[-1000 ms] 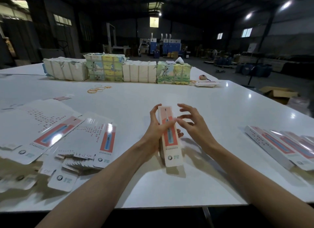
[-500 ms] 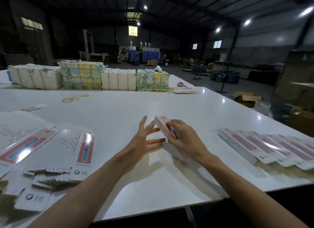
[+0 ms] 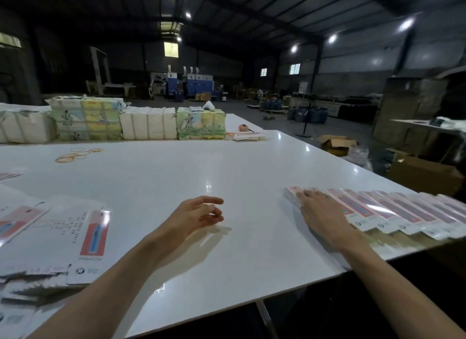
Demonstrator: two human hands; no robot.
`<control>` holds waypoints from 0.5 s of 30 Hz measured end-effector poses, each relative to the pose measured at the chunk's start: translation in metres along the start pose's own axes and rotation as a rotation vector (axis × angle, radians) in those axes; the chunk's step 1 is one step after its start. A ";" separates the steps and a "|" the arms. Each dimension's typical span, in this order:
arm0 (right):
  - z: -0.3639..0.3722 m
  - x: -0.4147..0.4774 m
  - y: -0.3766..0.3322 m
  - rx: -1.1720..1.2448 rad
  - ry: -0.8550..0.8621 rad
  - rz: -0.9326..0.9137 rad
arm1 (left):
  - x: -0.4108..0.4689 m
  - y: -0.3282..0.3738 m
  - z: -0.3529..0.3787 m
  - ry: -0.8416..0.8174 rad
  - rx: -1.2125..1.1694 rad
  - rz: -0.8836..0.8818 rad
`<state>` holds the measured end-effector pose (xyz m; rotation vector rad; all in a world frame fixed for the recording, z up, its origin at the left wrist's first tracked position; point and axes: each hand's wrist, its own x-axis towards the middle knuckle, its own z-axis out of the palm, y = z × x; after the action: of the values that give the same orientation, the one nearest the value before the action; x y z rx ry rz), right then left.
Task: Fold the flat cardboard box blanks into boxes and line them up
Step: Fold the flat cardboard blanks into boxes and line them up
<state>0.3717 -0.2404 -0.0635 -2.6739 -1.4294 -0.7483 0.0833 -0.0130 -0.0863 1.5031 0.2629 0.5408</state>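
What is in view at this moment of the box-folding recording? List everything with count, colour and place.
Table: one, glossy white, fills the foreground.
Folded boxes: one overlapping row, white with red panels, near right edge; count unclear.
Flat blanks: fanned pile, white with red panels, near left.
Rubber bands: several, yellow-orange, far left.
White bundles: two, far edge.
Printed bundles: two, green-yellow, alternating with the white ones.
Cartons: at least two, brown, on the floor at right.
Left hand: empty, loosely curled, above table centre.
Right hand: flat on the row's leftmost box.
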 end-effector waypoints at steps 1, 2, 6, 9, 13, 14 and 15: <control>0.000 -0.001 0.001 -0.030 -0.001 0.019 | -0.001 0.002 0.002 0.005 0.001 -0.004; -0.001 -0.002 0.000 -0.068 -0.019 0.044 | -0.003 0.004 0.004 0.011 0.005 -0.010; -0.015 0.014 -0.035 -0.145 -0.062 0.004 | -0.008 0.012 0.013 0.031 0.063 -0.023; -0.027 0.039 -0.095 0.048 0.059 -0.163 | -0.011 0.015 0.016 0.053 0.088 -0.017; -0.034 0.057 -0.162 0.323 0.065 -0.235 | -0.011 0.015 0.017 0.158 0.206 -0.008; -0.030 0.056 -0.172 0.358 0.051 -0.244 | -0.011 0.016 0.018 0.172 0.239 -0.009; -0.024 0.056 -0.178 0.374 0.038 -0.253 | -0.011 0.017 0.019 0.175 0.267 -0.011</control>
<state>0.2475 -0.0994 -0.0548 -2.2182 -1.7207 -0.4779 0.0804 -0.0357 -0.0696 1.7130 0.4953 0.6490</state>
